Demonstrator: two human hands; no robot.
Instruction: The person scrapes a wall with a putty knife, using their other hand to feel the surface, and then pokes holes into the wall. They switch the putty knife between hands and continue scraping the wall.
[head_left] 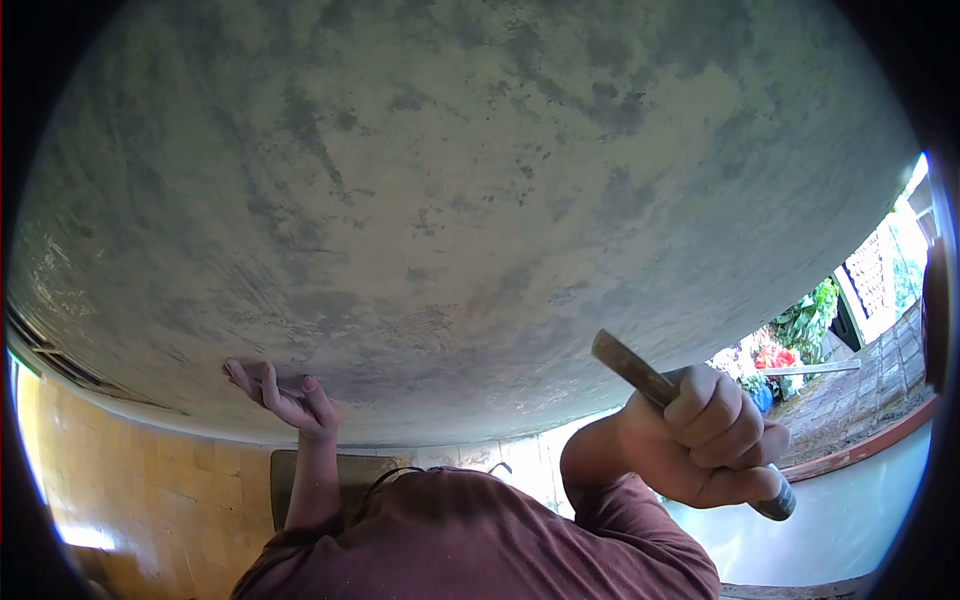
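Note:
A broad, mottled grey surface (450, 200) with darker patches and scratch marks fills most of the view. At its lower left edge, my left hand (292, 402) is open, its fingers apart and fingertips right at the surface. On the other side, my right hand (710, 435) is closed in a fist around a stick-like tool (632, 366). The tool's narrow brownish shaft points up and left toward the grey surface, while a grey rounded end pokes out below the fist. My fingers hide its middle. A maroon shirt (480, 545) covers my body at the bottom.
Yellow-brown tiles (150, 470) lie at the lower left, beside a dark chair-like panel (290, 485) behind my left forearm. To the right are green plants (810, 320), red flowers (777, 357), a reddish ledge (860, 445) and a pale shiny surface (830, 530).

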